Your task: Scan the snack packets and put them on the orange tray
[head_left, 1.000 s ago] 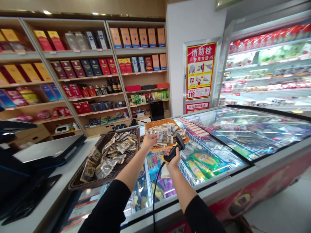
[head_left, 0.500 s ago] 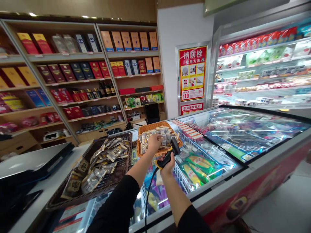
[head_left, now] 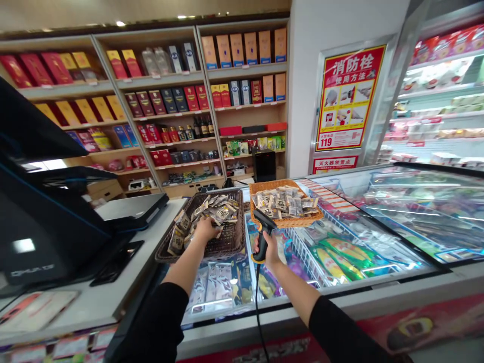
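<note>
My left hand (head_left: 206, 229) is inside the dark brown wicker basket (head_left: 235, 243), its fingers curled down among the small snack packets (head_left: 223, 213). Whatever is between those fingers is hidden from view. In my right hand (head_left: 270, 248) is a black and yellow barcode scanner (head_left: 261, 239), gripped by its handle, with its head up and its cable hanging down. Just behind the scanner head stands an orange wicker basket (head_left: 287, 222) with more of these packets (head_left: 280, 203) heaped in it.
Both baskets rest on a glass-topped chest freezer (head_left: 381, 276) with bagged goods under the glass. At left are a counter (head_left: 113, 295), a flat scale plate (head_left: 130, 210) and a dark terminal (head_left: 56, 212). Shelves of boxes (head_left: 166, 101) line the back wall.
My left hand has left the orange basket and is now in the brown one. My right hand still grips the scanner, now more upright. The view has swung left.
</note>
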Action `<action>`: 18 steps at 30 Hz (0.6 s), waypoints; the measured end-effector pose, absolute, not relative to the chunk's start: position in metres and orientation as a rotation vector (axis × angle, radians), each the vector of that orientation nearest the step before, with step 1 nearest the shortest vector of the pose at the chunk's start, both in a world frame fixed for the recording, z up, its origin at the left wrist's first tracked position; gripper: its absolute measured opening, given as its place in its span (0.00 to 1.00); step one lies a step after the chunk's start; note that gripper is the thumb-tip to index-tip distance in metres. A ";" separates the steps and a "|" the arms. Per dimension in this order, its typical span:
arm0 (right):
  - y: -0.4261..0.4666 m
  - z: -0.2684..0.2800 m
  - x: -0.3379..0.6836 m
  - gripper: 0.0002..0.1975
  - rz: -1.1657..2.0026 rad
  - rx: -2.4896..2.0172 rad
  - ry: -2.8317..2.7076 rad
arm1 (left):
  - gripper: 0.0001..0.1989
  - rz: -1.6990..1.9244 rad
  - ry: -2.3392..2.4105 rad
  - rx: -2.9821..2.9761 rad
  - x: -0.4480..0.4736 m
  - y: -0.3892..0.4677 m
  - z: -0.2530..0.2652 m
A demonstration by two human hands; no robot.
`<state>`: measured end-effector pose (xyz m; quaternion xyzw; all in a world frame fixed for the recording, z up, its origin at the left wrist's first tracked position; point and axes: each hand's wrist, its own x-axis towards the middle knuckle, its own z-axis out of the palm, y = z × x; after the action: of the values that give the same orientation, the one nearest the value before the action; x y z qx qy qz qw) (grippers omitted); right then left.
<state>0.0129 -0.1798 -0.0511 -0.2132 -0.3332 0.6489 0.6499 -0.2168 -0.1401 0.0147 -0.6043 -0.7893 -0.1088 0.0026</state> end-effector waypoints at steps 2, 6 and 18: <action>-0.184 -0.054 0.011 0.20 1.563 -0.471 -0.819 | 0.36 -0.262 -2.465 -1.904 -0.209 -0.143 0.011; -0.184 -0.057 0.015 0.22 1.589 -0.489 -0.839 | 0.35 -0.098 -2.443 -1.874 -0.188 -0.143 0.016; -0.177 -0.064 0.018 0.20 1.609 -0.486 -0.834 | 0.14 -0.903 -1.809 -2.501 -0.179 -0.146 0.020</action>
<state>0.0178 -0.1775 -0.0643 -0.2088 -0.3587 0.6915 0.5912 -0.1788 -0.1457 0.0196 -0.7771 -0.5621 -0.2806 -0.0375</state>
